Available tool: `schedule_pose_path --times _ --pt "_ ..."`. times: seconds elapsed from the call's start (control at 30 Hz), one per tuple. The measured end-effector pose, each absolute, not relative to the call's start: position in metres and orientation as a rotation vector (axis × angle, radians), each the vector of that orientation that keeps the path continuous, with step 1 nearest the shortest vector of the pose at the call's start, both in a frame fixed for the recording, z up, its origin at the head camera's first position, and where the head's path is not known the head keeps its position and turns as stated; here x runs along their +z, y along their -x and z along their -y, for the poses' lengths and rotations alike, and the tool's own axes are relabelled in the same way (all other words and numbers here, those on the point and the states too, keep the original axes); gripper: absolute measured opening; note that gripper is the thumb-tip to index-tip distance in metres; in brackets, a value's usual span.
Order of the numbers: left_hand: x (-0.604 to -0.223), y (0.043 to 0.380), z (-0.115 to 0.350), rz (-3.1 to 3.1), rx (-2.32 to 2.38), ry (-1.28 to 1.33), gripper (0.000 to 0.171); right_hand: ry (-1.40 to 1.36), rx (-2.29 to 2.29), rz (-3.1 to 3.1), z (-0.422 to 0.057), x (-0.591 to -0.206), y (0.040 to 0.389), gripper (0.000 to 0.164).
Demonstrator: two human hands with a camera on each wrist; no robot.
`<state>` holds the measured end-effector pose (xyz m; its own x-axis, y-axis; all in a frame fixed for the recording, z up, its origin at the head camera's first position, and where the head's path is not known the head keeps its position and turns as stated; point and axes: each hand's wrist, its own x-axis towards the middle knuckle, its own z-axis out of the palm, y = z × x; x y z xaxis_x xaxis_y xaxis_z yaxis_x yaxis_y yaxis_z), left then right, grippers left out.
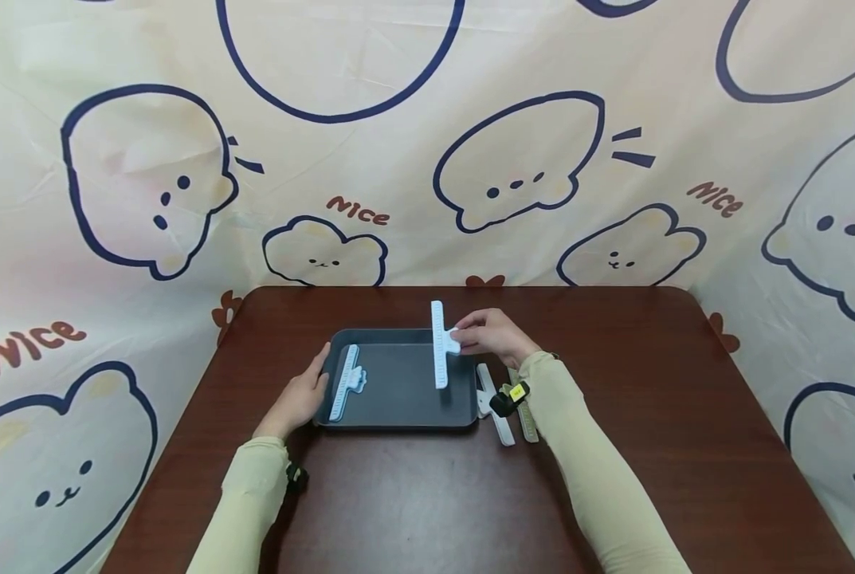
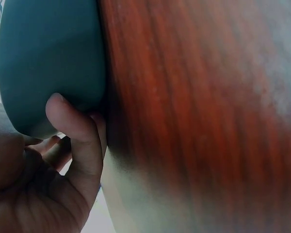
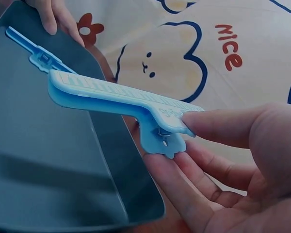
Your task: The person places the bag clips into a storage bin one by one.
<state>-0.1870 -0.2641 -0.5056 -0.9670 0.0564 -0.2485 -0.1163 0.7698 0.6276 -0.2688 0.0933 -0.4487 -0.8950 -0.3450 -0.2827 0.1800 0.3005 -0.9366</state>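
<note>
A light blue sealing clip is held up over the right part of a dark grey tray. My right hand pinches its scalloped handle between thumb and fingers, seen closely in the right wrist view, where the clip's long jaws point away from the hand. At the tray's left side my left hand grips the edge, its thumb against the outer wall in the left wrist view. A second blue clip lies inside the tray along the left wall.
Right of the tray, a white clip and a pale green clip lie on the brown table, partly covered by my right wrist and its camera. A cartoon-printed curtain hangs behind the table and on both sides.
</note>
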Motion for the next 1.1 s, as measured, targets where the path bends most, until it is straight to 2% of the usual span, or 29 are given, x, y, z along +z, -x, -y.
schedule_pose_path --times 0.6,1.1 --pt "-0.511 0.185 0.265 -2.745 0.97 0.022 0.058 0.068 -1.618 -2.055 -0.063 -0.457 0.263 0.034" --pt "-0.509 0.186 0.266 -2.779 0.931 -0.014 0.059 0.111 -1.662 -1.969 -0.041 -0.459 0.262 0.026"
